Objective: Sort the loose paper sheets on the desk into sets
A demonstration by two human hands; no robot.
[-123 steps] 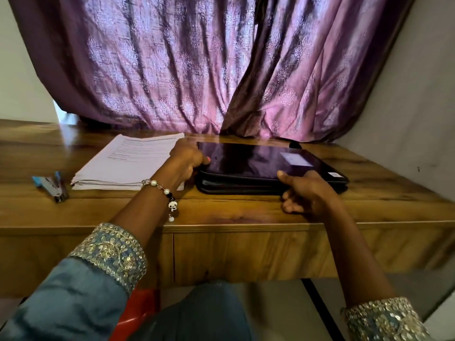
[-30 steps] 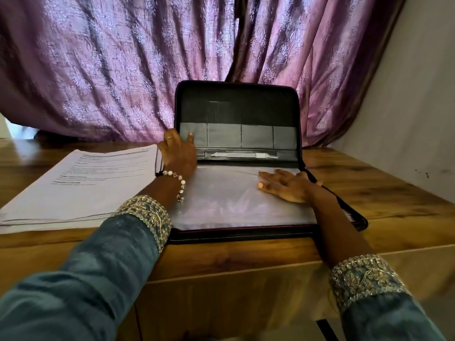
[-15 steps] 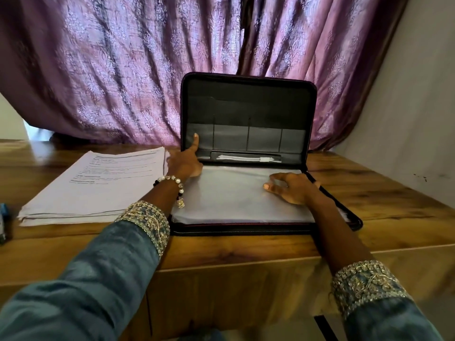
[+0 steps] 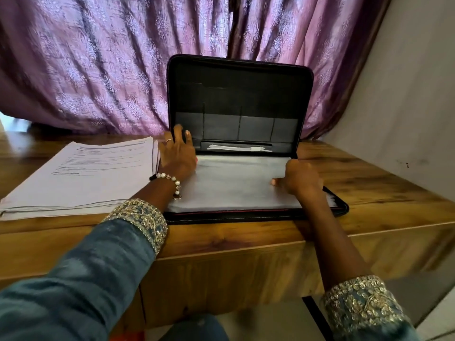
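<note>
Because the right hand point(image 4: 299, 179) is seen from behind, its fingertips are hidden; the fingers are curled at the right edge of the clear plastic sleeves point(image 4: 236, 183), but you cannot tell if they pinch a sleeve or just rest there. The words on the paper stack point(image 4: 78, 173) are too blurry to read. A bit of the stack is cut off at the left edge of the view.

The black zip folder point(image 4: 236, 94) is open on the wooden desk point(image 4: 369, 188), with its lid standing up against the purple curtain point(image 4: 98, 70). Inside the lid are dark pockets, and a white strip point(image 4: 236, 148) lies in a slot near the hinge. The sleeves lie flat in the bottom half.

The left hand point(image 4: 178, 156) is relaxed, fingers straight and spread, resting at the left corner where the lid meets the base. The paper stack lies on the desk, just left of the folder.
</note>
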